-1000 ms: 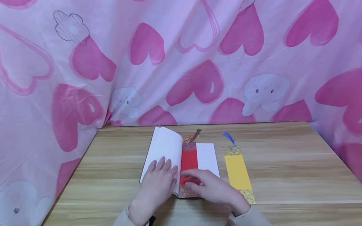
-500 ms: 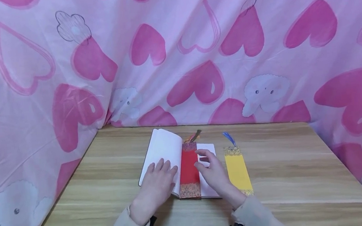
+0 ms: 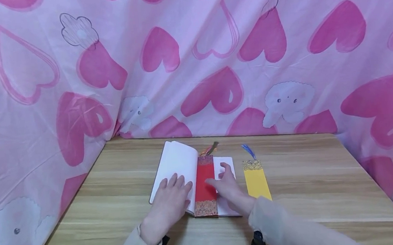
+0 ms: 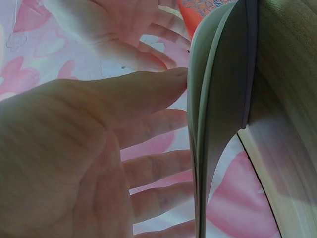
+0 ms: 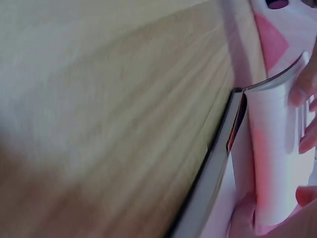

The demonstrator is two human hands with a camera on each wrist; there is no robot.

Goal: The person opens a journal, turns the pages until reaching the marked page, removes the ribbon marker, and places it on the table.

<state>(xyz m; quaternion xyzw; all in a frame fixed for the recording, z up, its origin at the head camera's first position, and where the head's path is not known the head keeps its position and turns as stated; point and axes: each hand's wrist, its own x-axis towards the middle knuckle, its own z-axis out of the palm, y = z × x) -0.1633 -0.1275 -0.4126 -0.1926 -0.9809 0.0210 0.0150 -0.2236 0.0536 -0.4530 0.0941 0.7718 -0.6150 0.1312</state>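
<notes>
Notebook point(image 3: 177, 160) pages stand parted on the wood-grain table point(image 3: 313, 190), the left-hand leaves curving up toward the fold. The left hand point(image 3: 170, 200) rests on them, fingers straight and slightly spread; in the left wrist view its thumb meets the page edges. A red bookmark point(image 3: 204, 171) with patterned ends and a tassel point(image 3: 213, 148) lies lengthwise on the right-hand page beside the fold, between the two hands. The right hand point(image 3: 230, 184) is over that page, thumb and fingers apart with nothing between them; its thumb tip overlaps the bookmark's right edge, though whether they touch cannot be told. To the right, well apart from the notebook, lies a yellow bookmark point(image 3: 257, 183) with a blue tassel point(image 3: 248, 151), its lower end hidden by the right forearm. Pink cloth point(image 3: 207, 50) printed with hearts and fluffy white characters hangs behind the table and at both sides.
</notes>
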